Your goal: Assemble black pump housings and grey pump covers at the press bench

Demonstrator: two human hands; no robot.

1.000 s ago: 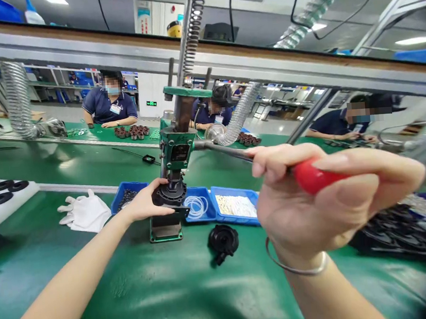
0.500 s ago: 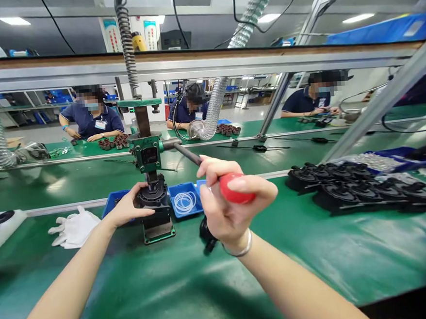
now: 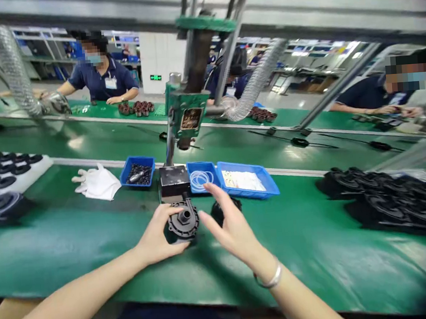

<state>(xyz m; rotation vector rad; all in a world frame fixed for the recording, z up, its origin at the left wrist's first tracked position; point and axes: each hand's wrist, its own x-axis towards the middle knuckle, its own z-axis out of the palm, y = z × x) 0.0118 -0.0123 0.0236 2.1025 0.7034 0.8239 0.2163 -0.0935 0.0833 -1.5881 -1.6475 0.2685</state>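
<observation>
My left hand (image 3: pixel 163 236) grips a round black pump housing (image 3: pixel 183 220) with a short spout in its middle, held just in front of the hand press. Close to the housing's right side is my right hand (image 3: pixel 232 226), its thumb and fingers apart with nothing in them. The green arbor press (image 3: pixel 190 115) stands behind, its ram raised above a dark metal block (image 3: pixel 174 179). Another black part (image 3: pixel 222 211) lies on the bench, partly hidden behind my right hand.
Blue trays hold small black pieces (image 3: pixel 144 174), white tubing rings (image 3: pixel 201 178) and white parts (image 3: pixel 245 180). A white glove (image 3: pixel 98 182) lies left. Black assemblies (image 3: pixel 380 201) are grouped at right, black discs (image 3: pixel 11 168) at far left. Co-workers sit across the bench.
My right hand has let go of the red lever knob and come beside the housing. My left hand has brought the black housing off the press toward me. The view has tilted down.
</observation>
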